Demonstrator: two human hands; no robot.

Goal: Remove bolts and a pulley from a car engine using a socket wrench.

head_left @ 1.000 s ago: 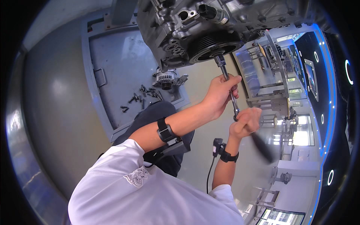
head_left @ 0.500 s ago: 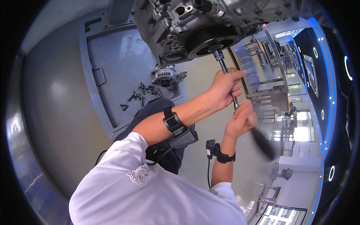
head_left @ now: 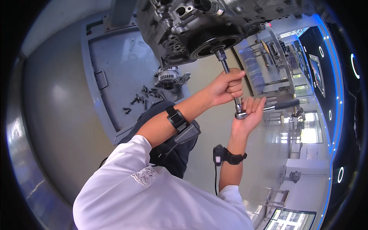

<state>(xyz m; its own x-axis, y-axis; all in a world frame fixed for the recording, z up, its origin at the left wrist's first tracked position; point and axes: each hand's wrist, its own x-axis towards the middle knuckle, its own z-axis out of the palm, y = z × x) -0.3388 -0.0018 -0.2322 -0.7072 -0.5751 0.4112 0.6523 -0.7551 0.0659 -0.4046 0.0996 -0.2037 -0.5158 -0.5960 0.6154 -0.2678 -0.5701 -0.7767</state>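
Note:
A socket on a long extension bar sits at the centre of the crankshaft pulley, on the underside of a grey metal engine. Around the bar's middle, my left hand is closed, thumb stretched along it to the right. At the bar's lower end is the head of a ratchet wrench, whose black handle points right. My right hand is closed on the ratchet near its head, fingers curled over the shank. The pulley's bolt is hidden by the socket.
An alternator and several loose bolts lie on a grey metal tray at the left, below the engine. Straps with small devices circle both my forearms. Workbenches with machine parts stand farther right.
The ratchet handle has swung from pointing down and right, where it was blurred, to pointing right. My right hand has turned with it; my left stays on the bar.

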